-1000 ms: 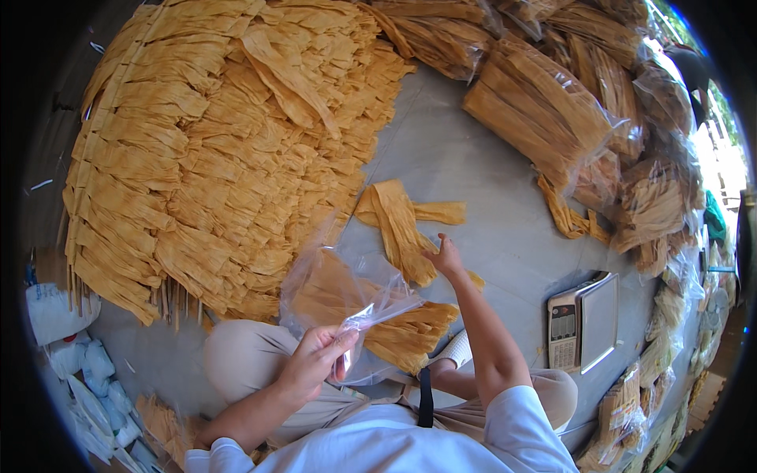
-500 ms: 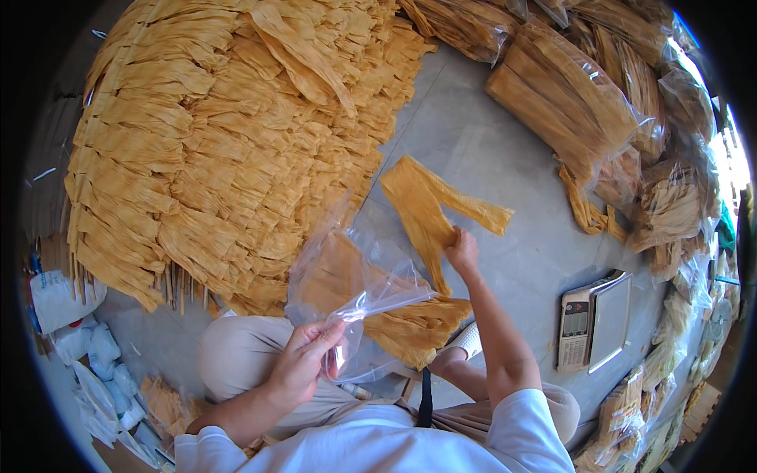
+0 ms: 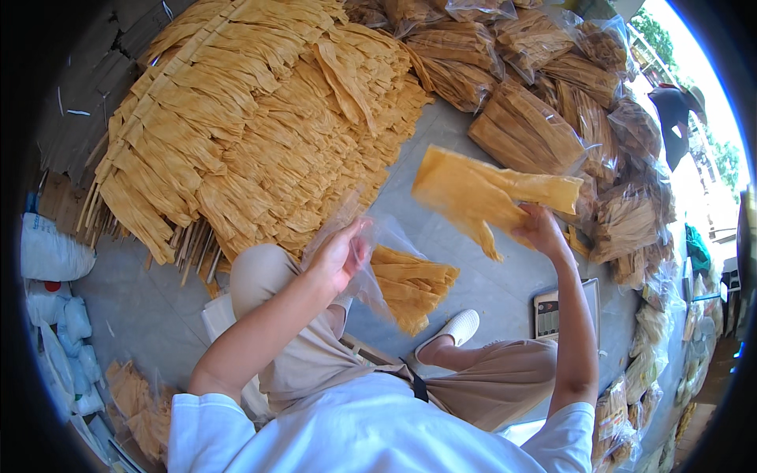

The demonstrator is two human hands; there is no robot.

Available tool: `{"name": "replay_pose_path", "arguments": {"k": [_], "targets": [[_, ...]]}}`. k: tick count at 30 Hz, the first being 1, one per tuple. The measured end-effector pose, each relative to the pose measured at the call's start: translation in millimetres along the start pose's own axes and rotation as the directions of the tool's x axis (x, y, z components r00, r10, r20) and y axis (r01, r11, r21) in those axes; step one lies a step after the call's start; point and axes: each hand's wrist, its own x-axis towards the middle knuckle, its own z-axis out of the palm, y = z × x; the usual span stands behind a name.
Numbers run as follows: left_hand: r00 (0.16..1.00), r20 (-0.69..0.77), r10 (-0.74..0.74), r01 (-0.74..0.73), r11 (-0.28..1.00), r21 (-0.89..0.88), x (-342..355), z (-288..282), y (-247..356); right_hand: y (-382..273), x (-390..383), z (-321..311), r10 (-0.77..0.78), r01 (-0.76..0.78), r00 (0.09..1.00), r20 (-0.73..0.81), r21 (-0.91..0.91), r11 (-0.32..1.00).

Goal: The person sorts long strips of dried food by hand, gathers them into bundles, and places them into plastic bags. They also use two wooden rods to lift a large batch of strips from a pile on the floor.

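Note:
Out to the right, my right hand (image 3: pixel 539 229) grips a folded yellow strip of what looks like dried tofu skin (image 3: pixel 461 189); the strip is blurred and its ends spread apart. My left hand (image 3: pixel 344 254) is closed on the rim of a clear plastic bag (image 3: pixel 386 236), which hangs in front of my knee. More yellow tofu skin (image 3: pixel 414 284) lies in or against the bag's lower part and fans out toward my foot; the bag's outline is too blurred to tell which. The two hands are well apart.
A large pile of yellow tofu skin (image 3: pixel 260 134) on sticks (image 3: pixel 197 244) lies at the far left. Filled clear bags (image 3: pixel 524 130) are stacked far right. A scale (image 3: pixel 546 314) sits behind my right forearm. White sacks (image 3: pixel 55 248) lie at left. A person (image 3: pixel 670 118) stands far right.
My right hand has swung right and farther out with the tofu skin strip. My left hand has risen with the bag. The view has shifted, and my right forearm now partly covers the scale.

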Motion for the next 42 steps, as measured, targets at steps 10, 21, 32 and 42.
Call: {"name": "replay_pose_path", "arguments": {"k": [10, 21, 32, 42], "targets": [[0.979, 0.063, -0.193, 0.166, 0.938, 0.305, 25.9, 17.3, -40.9, -48.0, -70.3, 115.5, 0.325, -0.157, 0.883, 0.339, -0.44, 0.884], [0.948, 0.267, -0.176, 0.049, 0.906, 0.421, 32.2, 5.2, -47.6, -28.0, -54.4, 294.3, 0.033, -0.003, 0.962, 0.271, -0.111, 0.994], [0.885, 0.463, -0.054, -0.217, 0.831, 0.512, 39.2, 7.0, -75.7, -40.8, -85.2, 297.2, 0.04, -0.056, 0.989, 0.143, 0.113, 0.992], [0.625, 0.78, 0.023, -0.596, 0.66, 0.458, 26.8, 38.2, -77.6, -83.2, -88.6, 225.5, 0.063, -0.246, 0.964, 0.257, 0.782, 0.572]]}}
